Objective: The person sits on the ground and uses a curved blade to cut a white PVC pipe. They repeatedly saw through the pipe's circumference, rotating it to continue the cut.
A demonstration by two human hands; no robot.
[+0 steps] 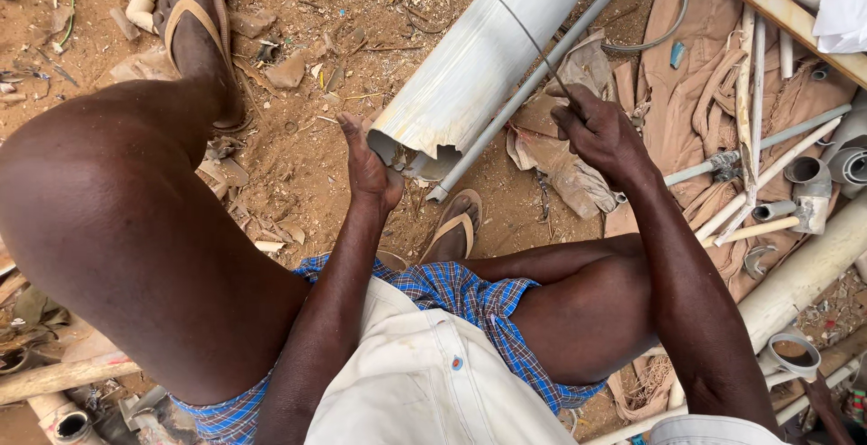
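White cloth shirt front and blue checked shorts sit nearest the camera; person is seated on reddish dirt ground w/ knees spread. Left hand is flat-open, palm pressed against the cut rim of a large pale grey plastic pipe lying slanted betw. the legs. Right hand, well apart from the left, is clamped on a thin dark blade or wire laid across the pipe's top. Judging by the ragged near end, cutting looks partly done; no fresh groove can be made out under the blade. Farther right: slim grey pipes and elbow fittings on tan cloth. No labels or signs legible; only crumpled brown paper wrapping beside the pipe.
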